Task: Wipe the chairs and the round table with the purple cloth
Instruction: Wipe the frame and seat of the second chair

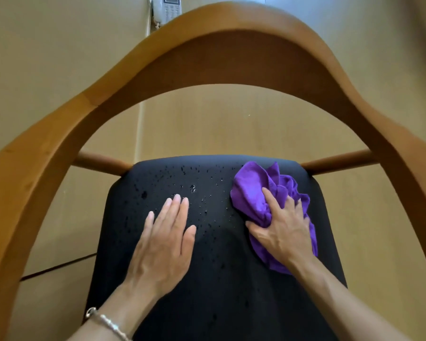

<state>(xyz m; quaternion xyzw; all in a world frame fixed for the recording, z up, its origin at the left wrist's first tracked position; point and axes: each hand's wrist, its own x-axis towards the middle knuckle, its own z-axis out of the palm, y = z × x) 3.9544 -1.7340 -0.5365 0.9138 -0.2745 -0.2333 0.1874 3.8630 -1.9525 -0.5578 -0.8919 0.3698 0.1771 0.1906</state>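
A chair with a curved wooden back and armrest frame (pixel 221 40) fills the view, its black padded seat (pixel 214 286) below me. Water droplets (pixel 192 188) speckle the far half of the seat. My left hand (pixel 165 239) lies flat on the seat's middle left, fingers straight and together. My right hand (pixel 280 225) grips a bunched purple cloth (pixel 253 190) and presses it on the seat's far right corner. The cloth spreads out beyond my fingers and under my wrist. No round table is in view.
Tan floor (pixel 231 129) surrounds the chair. A white telephone (pixel 167 7) sits on the floor at the top, with a cable beside it. A dark cord (pixel 57 267) runs across the floor left of the seat. A silver bracelet (pixel 103 321) circles my left wrist.
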